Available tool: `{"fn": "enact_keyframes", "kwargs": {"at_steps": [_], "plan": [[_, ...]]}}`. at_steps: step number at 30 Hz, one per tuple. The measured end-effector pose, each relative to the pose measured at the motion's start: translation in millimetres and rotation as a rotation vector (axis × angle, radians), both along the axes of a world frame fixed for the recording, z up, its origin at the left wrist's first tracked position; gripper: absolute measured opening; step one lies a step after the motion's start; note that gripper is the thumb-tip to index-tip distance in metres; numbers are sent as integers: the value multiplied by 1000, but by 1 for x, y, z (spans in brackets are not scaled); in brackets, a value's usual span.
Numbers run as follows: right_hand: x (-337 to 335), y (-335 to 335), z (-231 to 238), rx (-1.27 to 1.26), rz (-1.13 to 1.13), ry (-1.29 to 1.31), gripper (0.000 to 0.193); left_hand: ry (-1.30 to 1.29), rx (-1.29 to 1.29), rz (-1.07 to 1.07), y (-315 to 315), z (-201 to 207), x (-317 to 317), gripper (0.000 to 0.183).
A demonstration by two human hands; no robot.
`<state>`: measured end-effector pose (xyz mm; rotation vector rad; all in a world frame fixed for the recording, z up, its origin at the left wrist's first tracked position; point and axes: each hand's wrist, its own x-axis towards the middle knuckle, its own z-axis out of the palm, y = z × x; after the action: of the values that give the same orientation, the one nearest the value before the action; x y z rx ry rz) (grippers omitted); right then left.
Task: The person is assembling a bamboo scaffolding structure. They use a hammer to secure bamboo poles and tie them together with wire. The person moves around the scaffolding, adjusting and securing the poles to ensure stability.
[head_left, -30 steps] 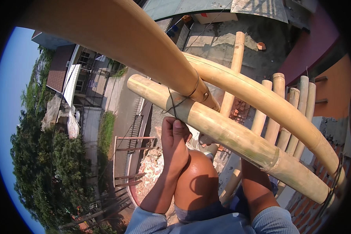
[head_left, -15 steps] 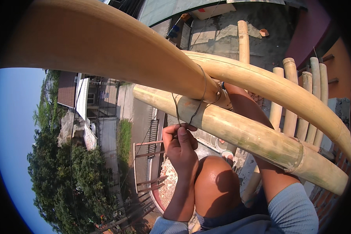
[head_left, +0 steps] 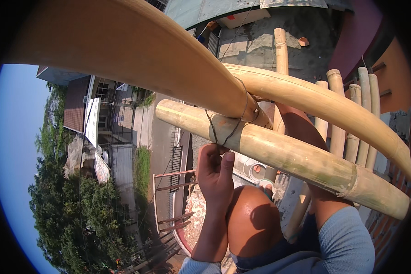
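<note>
Below the horizontal bamboo pole, my left hand has its fingers curled on the lower end of a dark thin wire, its thumb pointing up. The wire loops over this pole and around the foot of a thick upright bamboo pole, which looms large toward the upper left. A second bamboo pole curves past behind the joint. My right forearm reaches up behind the horizontal pole; its hand is near the joint, mostly hidden by the poles, so its fingers do not show.
Several bamboo poles stick out at the right, beside an orange wall. My bare knee is below the horizontal pole. Far below lie a street, rubble and white buckets; trees stand at the left.
My left hand has turned slightly and shifted a little right, its thumb now raised away from the index finger. My right forearm has moved slightly right. The view has tilted a little.
</note>
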<state>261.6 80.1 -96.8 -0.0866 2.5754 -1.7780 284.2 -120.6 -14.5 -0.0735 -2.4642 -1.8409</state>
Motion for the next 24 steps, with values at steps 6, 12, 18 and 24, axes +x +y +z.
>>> {"fn": "enact_keyframes", "kwargs": {"at_steps": [6, 12, 18, 24], "plan": [[-84, 23, -22, -3, 2, 24, 26, 14, -50, 33, 12, 4, -4, 33], [-143, 35, -24, 7, -49, 108, 24, 42, -202, -62, 9, 2, -3, 38], [-89, 24, -29, -120, -214, 481, 24, -23, 186, -192, -7, -26, -12, 33], [-9, 1, -29, -346, -213, 34, 28, 7, 252, -255, -8, -56, -11, 37]]}}
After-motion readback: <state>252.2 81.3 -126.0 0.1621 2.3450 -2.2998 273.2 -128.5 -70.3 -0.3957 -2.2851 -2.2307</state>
